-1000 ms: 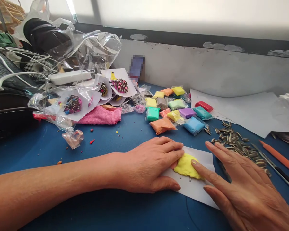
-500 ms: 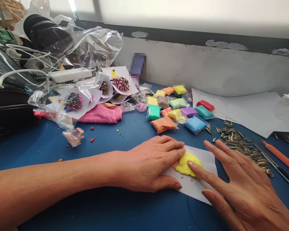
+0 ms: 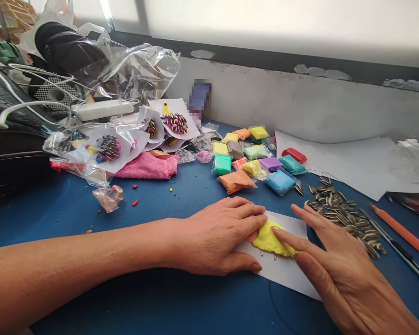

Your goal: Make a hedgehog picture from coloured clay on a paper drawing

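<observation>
Yellow clay (image 3: 267, 240) lies lengthwise from our flat left hand (image 3: 218, 238) to our spread right hand (image 3: 345, 267), both touching it, neither gripping.

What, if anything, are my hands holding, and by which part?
Nothing is gripped: the left hand rests over the left end of the white paper, and the right hand touches the yellow clay with its index finger.

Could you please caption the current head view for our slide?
Left hand on paper, right hand touching yellow clay, seeds nearby.
</observation>
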Tool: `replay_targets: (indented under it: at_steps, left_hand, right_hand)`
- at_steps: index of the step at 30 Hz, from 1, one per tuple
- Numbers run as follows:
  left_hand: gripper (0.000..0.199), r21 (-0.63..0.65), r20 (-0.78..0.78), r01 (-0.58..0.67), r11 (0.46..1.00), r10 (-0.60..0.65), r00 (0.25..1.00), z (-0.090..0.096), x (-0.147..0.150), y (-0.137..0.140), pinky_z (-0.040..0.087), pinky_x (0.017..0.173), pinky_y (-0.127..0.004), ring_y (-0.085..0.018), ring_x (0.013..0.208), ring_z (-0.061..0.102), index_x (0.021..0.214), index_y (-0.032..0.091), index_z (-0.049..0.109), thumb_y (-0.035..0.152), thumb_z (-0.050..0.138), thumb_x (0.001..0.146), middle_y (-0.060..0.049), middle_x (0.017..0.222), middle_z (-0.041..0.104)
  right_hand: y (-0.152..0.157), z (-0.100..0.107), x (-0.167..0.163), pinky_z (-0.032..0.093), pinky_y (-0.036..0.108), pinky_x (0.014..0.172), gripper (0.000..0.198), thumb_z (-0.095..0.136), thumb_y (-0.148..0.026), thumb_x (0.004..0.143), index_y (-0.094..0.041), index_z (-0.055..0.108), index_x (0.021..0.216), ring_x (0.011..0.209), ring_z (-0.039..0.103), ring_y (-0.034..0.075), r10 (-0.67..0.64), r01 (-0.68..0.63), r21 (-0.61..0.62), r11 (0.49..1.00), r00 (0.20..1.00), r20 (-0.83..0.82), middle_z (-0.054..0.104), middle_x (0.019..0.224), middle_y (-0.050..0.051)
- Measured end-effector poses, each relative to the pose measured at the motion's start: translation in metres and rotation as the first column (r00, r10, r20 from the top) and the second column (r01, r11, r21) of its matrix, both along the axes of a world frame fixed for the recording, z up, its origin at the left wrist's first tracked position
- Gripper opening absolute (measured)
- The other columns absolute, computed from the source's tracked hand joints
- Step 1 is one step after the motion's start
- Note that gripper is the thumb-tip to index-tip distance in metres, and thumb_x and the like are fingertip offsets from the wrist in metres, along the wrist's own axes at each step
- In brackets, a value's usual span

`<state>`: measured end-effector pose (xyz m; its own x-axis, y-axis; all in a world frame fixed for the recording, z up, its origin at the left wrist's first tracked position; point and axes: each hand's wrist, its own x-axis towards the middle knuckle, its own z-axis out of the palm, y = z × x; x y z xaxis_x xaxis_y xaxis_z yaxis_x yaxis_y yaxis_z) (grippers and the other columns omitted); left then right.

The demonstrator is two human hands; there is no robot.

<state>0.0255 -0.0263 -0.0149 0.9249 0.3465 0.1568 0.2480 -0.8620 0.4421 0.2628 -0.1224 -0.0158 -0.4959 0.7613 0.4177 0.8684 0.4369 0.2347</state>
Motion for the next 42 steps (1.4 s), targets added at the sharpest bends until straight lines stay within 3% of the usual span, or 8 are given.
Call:
replay_targets:
  at_steps: [2, 6, 16, 23, 29, 35, 42]
  left_hand:
    - [0.067, 0.003, 0.008, 0.004, 1.0, -0.004, 1.0, 0.0, 0.0, 0.0, 0.031, 0.115, -0.04, -0.03, 0.135, 0.041, 0.14, 0.003, 0.045, 0.046, 0.06, 0.091, -0.019, 0.148, 0.045]
    - [0.067, 0.016, 0.009, -0.005, 1.0, 0.005, 1.0, -0.002, -0.001, 0.0, 0.029, 0.116, -0.04, -0.03, 0.137, 0.04, 0.139, 0.003, 0.045, 0.047, 0.06, 0.091, -0.02, 0.149, 0.043]
    - [0.061, 0.015, -0.001, -0.024, 1.0, 0.024, 1.0, -0.001, 0.0, -0.001, 0.032, 0.115, -0.041, -0.031, 0.136, 0.042, 0.133, 0.006, 0.053, 0.048, 0.061, 0.09, -0.018, 0.148, 0.046]
    - [0.063, -0.008, 0.004, -0.019, 1.0, 0.019, 1.0, 0.001, 0.0, -0.001, 0.034, 0.115, -0.044, -0.032, 0.134, 0.043, 0.134, 0.004, 0.052, 0.046, 0.063, 0.089, -0.02, 0.147, 0.046]
    - [0.062, -0.001, -0.01, -0.022, 1.0, 0.022, 1.0, 0.002, 0.0, -0.001, 0.033, 0.115, -0.043, -0.032, 0.135, 0.042, 0.132, 0.005, 0.054, 0.047, 0.063, 0.089, -0.02, 0.148, 0.045]
    - [0.068, 0.014, 0.025, -0.02, 1.0, 0.02, 0.999, -0.002, 0.0, -0.002, 0.035, 0.114, -0.043, -0.032, 0.133, 0.044, 0.138, 0.004, 0.047, 0.047, 0.064, 0.088, -0.019, 0.147, 0.046]
    - [0.065, -0.009, 0.023, -0.018, 1.0, 0.018, 1.0, -0.001, 0.001, -0.002, 0.035, 0.113, -0.044, -0.032, 0.135, 0.043, 0.138, 0.007, 0.048, 0.046, 0.063, 0.089, -0.019, 0.147, 0.047]
  right_hand:
    - [-0.002, 0.0, 0.002, 0.051, 0.049, 0.096, 0.038, 0.045, -0.028, 0.097, -0.025, 0.062, 0.13, 0.134, 0.046, 0.03, 0.016, -0.017, -0.021, 1.0, 0.999, -0.032, 0.046, 0.146, 0.013]
    - [-0.002, 0.0, -0.001, 0.042, 0.058, 0.099, 0.039, 0.046, -0.03, 0.095, -0.024, 0.062, 0.13, 0.14, 0.036, 0.037, 0.084, -0.084, -0.001, 0.996, 0.996, 0.015, 0.038, 0.151, 0.018]
    - [0.008, 0.001, -0.013, 0.045, 0.061, 0.086, 0.037, 0.044, -0.031, 0.095, -0.019, 0.072, 0.118, 0.125, 0.047, 0.043, 0.08, -0.093, 0.093, 0.991, 0.987, 0.141, 0.046, 0.138, 0.028]
    - [0.009, -0.006, -0.013, 0.048, 0.063, 0.084, 0.037, 0.043, -0.032, 0.096, -0.019, 0.07, 0.119, 0.124, 0.048, 0.043, 0.033, -0.042, 0.1, 0.994, 0.995, 0.097, 0.047, 0.137, 0.026]
    - [0.0, -0.005, -0.003, 0.047, 0.054, 0.094, 0.042, 0.042, -0.028, 0.097, -0.024, 0.056, 0.137, 0.135, 0.043, 0.036, -0.016, 0.016, 0.013, 1.0, 1.0, 0.001, 0.041, 0.148, 0.017]
    - [0.007, -0.004, -0.01, 0.051, 0.063, 0.082, 0.041, 0.042, -0.033, 0.096, -0.018, 0.067, 0.125, 0.123, 0.05, 0.044, 0.033, -0.043, 0.088, 0.995, 0.993, 0.118, 0.045, 0.14, 0.027]
    - [0.008, -0.006, -0.01, 0.053, 0.061, 0.08, 0.041, 0.04, -0.033, 0.097, -0.018, 0.067, 0.125, 0.122, 0.051, 0.043, -0.013, 0.006, 0.072, 0.997, 0.995, 0.095, 0.047, 0.137, 0.025]
